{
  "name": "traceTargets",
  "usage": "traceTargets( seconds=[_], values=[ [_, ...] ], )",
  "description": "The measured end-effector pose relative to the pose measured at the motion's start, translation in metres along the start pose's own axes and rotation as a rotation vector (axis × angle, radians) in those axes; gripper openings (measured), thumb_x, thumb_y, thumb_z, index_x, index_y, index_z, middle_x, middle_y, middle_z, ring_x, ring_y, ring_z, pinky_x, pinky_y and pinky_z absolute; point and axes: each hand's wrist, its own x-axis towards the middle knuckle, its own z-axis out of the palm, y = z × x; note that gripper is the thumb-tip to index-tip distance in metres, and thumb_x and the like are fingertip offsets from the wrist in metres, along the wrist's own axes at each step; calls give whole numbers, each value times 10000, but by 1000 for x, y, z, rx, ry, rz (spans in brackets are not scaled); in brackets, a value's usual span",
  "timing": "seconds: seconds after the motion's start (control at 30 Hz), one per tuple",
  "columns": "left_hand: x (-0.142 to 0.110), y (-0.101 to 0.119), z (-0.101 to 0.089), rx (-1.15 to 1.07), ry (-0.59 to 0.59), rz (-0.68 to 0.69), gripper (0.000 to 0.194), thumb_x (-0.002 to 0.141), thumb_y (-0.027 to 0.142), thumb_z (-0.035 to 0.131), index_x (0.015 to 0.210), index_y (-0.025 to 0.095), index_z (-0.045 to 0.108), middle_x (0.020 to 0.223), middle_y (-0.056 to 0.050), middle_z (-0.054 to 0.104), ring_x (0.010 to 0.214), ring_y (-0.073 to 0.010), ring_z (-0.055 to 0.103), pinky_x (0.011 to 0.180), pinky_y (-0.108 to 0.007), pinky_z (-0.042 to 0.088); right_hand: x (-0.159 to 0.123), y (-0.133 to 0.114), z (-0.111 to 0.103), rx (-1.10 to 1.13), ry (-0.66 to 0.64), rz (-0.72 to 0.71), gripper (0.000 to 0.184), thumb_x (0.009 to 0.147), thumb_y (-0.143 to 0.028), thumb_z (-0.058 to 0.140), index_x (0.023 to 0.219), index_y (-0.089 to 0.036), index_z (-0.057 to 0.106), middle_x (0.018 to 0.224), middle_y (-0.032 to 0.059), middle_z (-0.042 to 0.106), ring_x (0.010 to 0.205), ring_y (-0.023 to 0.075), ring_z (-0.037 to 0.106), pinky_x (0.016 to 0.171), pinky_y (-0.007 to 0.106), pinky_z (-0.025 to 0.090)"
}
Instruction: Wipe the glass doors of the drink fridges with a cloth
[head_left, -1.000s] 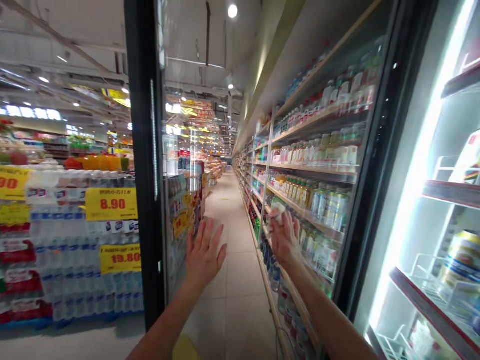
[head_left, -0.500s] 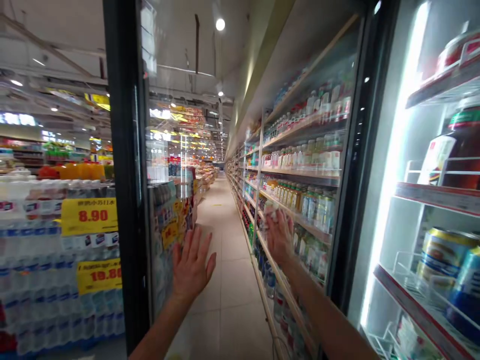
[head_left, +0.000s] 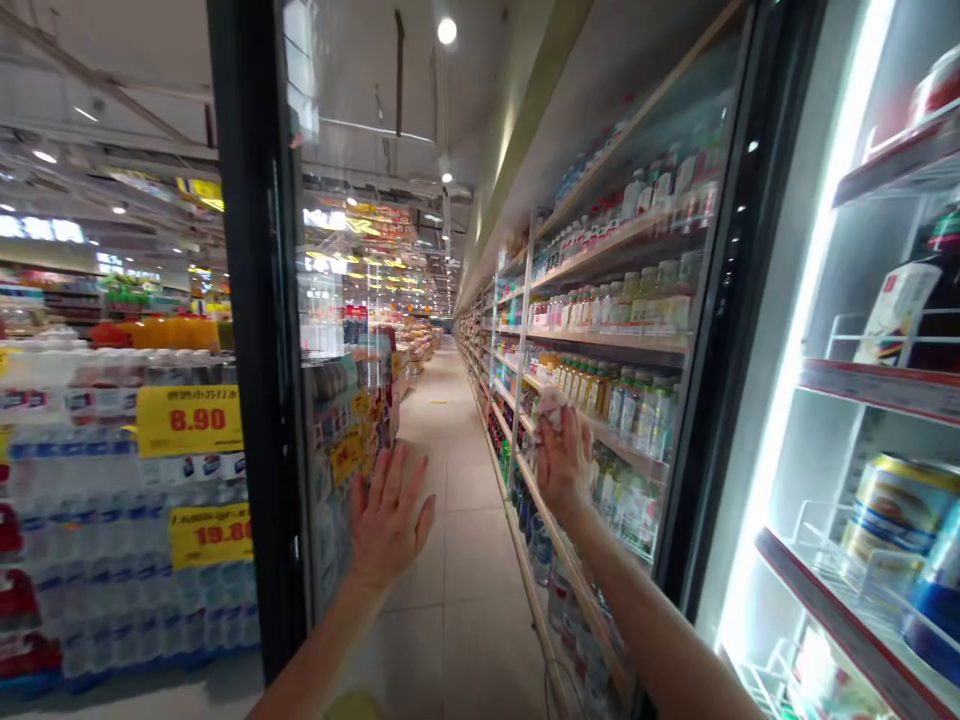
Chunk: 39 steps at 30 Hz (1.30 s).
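A glass cooler door with a black frame stands open before me. My left hand is raised palm-forward, fingers stretched out, and seems to lie flat against the glass. Further right, my right hand presses a crumpled whitish cloth or tissue to the pane. The cloth shows above and between its fingertips; the rest is hidden under the hand.
Right of the door, a lit cooler holds cans on wire shelves. Through the glass appear long shelves of bottles and a tiled aisle. Stacked bottled water with yellow price signs stands left.
The view has shifted slightly. My right hand has moved a little on the glass, and more of the cloth shows at its fingertips. My left hand stays spread in about the same place.
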Motion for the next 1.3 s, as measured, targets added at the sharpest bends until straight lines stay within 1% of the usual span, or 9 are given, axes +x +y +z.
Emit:
traceTargets(
  seconds=[0.13, 0.2, 0.43, 0.67, 0.77, 0.97, 1.03, 1.2, 1.3],
  values=[
    [-1, 0, 1, 16, -2, 11, 726, 807, 297, 575, 1430, 266, 202, 1477, -93, 263, 1383, -254, 205, 1127, -489, 132, 6, 60, -14, -64, 156, 433, 490, 891, -269, 328, 1361, -149, 399, 1488, 173, 236, 1370, 296, 241, 1058, 559, 274],
    [-3, 0, 2, 34, 7, 29, 729, 801, 289, 580, 1429, 254, 212, 1478, -99, 260, 1385, -251, 201, 1129, -485, 126, 10, 65, -14, -60, 200, 495, 497, 897, -281, 314, 1365, -132, 392, 1491, 187, 218, 1373, 310, 228, 1052, 569, 277],
    [15, 6, -7, -1, 20, 29, 693, 793, 265, 592, 1410, 271, 276, 1471, -102, 292, 1385, -248, 213, 1124, -498, 132, 6, -17, 10, 21, 44, 8, 517, 867, -197, 392, 1379, -262, 367, 1486, 96, 277, 1364, 260, 274, 1079, 505, 277],
    [72, 11, -6, 35, 6, 22, 647, 839, 326, 519, 1420, 208, 261, 1465, -141, 288, 1394, -262, 153, 1121, -512, 105, 15, 60, -11, -15, 166, 404, 498, 887, -283, 317, 1359, -149, 402, 1493, 165, 224, 1363, 298, 258, 1067, 564, 257],
    [74, 12, -5, 54, 9, 16, 665, 844, 339, 507, 1431, 214, 221, 1473, -132, 265, 1395, -257, 148, 1127, -506, 82, 26, 56, -12, 14, 251, 494, 509, 896, -286, 287, 1369, -125, 383, 1496, 178, 202, 1378, 302, 219, 1071, 557, 262],
    [70, 14, -8, 61, 20, 10, 659, 842, 347, 516, 1426, 235, 235, 1471, -110, 277, 1392, -246, 176, 1133, -482, 91, 31, -15, 2, 132, 30, 17, 448, 844, -232, 410, 1282, -252, 502, 1472, 72, 311, 1348, 243, 308, 1090, 482, 273],
    [70, 14, -9, 71, 28, 16, 662, 840, 349, 518, 1426, 234, 234, 1469, -109, 280, 1391, -245, 181, 1133, -478, 96, 33, 5, -1, 123, 26, 69, 414, 824, -250, 428, 1215, -249, 562, 1450, 61, 354, 1330, 228, 340, 1091, 463, 277],
    [71, 15, -11, 73, 34, 14, 664, 842, 350, 516, 1428, 230, 227, 1467, -111, 281, 1387, -248, 194, 1133, -483, 99, 62, 97, -19, 26, 295, 629, 511, 827, -268, 313, 1282, -121, 495, 1459, 150, 303, 1353, 272, 277, 1085, 525, 247],
    [72, 16, -10, 68, 48, 17, 666, 839, 353, 520, 1426, 225, 233, 1461, -116, 294, 1386, -248, 196, 1132, -484, 107, 78, 82, -15, 46, 292, 582, 515, 839, -259, 306, 1303, -110, 473, 1476, 168, 261, 1357, 275, 263, 1086, 515, 246]
  ],
)
